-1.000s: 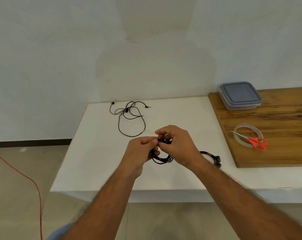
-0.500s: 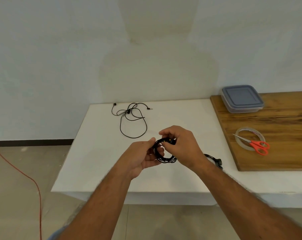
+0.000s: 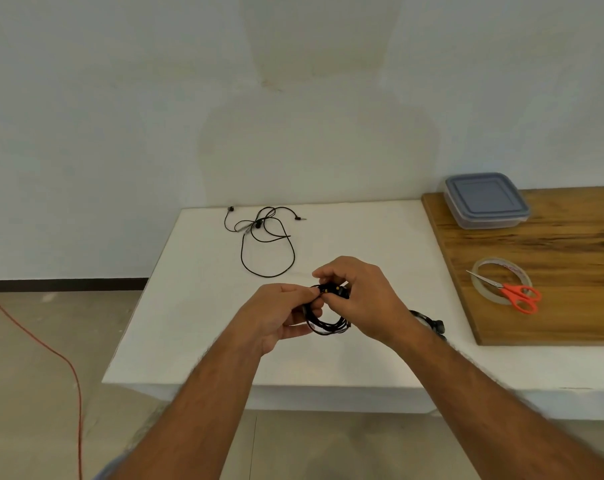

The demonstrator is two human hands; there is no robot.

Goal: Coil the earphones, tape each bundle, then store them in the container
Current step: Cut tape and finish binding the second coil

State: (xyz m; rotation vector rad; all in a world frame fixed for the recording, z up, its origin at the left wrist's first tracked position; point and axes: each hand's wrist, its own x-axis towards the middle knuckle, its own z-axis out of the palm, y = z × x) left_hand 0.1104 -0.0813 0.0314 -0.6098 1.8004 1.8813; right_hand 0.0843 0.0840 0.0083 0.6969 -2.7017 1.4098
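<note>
A coil of black earphone cable (image 3: 328, 326) hangs between my two hands above the white table (image 3: 196, 317). My left hand (image 3: 279, 313) pinches the coil's left side. My right hand (image 3: 362, 299) grips its top, where small yellow marks show. A second coiled black bundle (image 3: 430, 323) lies on the table behind my right wrist, partly hidden. A loose, uncoiled black earphone (image 3: 265, 237) lies at the table's far side. The clear container with a grey-blue lid (image 3: 486, 200) stands shut on the wooden board (image 3: 553, 306). A tape roll (image 3: 501, 268) lies there too.
Orange-handled scissors (image 3: 515, 296) rest across the tape roll on the wooden board at the right. A red cord (image 3: 51, 348) runs over the floor on the left. A pale wall stands behind the table.
The view has shifted slightly. My fingers have worked around the coil: the left hand opened under it half a second ago and now pinches its left side again.
</note>
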